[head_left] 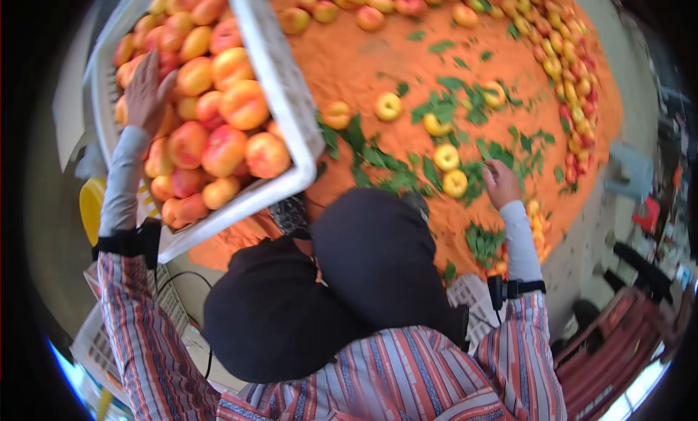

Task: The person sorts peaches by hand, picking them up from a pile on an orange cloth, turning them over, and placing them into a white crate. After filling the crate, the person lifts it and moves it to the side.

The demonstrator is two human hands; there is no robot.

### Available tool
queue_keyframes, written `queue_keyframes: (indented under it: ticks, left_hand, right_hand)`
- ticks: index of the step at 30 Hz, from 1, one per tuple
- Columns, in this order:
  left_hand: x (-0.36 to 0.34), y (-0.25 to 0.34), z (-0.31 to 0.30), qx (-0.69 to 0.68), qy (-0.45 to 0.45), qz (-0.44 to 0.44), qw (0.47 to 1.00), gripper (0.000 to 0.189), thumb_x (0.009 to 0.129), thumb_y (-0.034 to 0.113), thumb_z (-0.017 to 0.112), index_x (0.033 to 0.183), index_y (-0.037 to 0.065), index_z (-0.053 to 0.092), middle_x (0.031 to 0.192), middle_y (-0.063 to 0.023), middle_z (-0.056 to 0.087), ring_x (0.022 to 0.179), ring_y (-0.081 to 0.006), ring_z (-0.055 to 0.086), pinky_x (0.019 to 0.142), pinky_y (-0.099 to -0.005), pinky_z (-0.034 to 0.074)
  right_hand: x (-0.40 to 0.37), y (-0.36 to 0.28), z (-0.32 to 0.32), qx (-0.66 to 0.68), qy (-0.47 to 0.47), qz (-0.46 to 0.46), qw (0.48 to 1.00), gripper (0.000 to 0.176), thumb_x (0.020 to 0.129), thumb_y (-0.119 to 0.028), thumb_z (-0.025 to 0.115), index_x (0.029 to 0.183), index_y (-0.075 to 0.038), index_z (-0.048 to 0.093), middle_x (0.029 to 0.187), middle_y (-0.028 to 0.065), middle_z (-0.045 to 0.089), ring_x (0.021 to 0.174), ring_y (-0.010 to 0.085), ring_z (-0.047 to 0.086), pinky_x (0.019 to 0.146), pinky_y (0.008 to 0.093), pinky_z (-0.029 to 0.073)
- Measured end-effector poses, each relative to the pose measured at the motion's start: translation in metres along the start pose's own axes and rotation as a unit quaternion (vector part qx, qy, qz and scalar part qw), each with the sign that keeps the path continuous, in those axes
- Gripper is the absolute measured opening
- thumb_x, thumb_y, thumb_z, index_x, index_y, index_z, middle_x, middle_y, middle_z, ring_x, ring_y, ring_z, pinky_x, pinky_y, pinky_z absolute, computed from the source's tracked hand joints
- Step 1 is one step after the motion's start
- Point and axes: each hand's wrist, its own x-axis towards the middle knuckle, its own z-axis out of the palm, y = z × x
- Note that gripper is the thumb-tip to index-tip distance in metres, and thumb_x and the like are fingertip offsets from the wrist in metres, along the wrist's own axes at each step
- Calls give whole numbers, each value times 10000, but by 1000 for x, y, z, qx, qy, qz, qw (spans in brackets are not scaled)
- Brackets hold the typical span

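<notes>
My left hand [147, 97] lies on the peaches [187, 145] heaped in a white plastic crate [273, 79], its fingers stretched out over the fruit. The peaches are orange and red and fill the crate close to its rim. At the right, my right hand [502, 184] hovers over the orange sheet [349, 65], its fingers slightly bent and apart, with nothing visible in them. Nearest to it are yellow peaches [455, 183] and loose green leaves [498, 155].
A long band of peaches [556, 46] curves along the sheet's far and right edges. Single peaches [388, 107] lie among scattered leaves. A blue stool [627, 170] and a red object [646, 214] stand at the right. Another crate [476, 305] is beside my leg.
</notes>
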Motion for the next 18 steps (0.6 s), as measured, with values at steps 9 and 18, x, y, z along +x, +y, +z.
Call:
queue_keyframes:
  ticks: [9, 18]
  left_hand:
    - [-6, -12, 2, -88, -25, 39, 995, 579, 902, 385, 355, 1333, 7, 273, 1389, -153, 284, 1292, -287, 250, 1053, -338, 191]
    - [-4, -17, 8, -66, -13, 67, 995, 569, 905, 369, 358, 1336, 8, 269, 1392, -152, 279, 1299, -280, 238, 1058, -333, 186]
  right_hand:
    - [-35, -5, 72, -163, -59, 14, 985, 576, 698, -269, 684, 1160, -27, 439, 1065, 177, 507, 1007, 328, 487, 865, 383, 419]
    - [-3, -4, 62, 710, -193, 228, 638, 623, 796, -368, 499, 1280, -13, 330, 1268, 193, 412, 1020, 320, 521, 716, 389, 503]
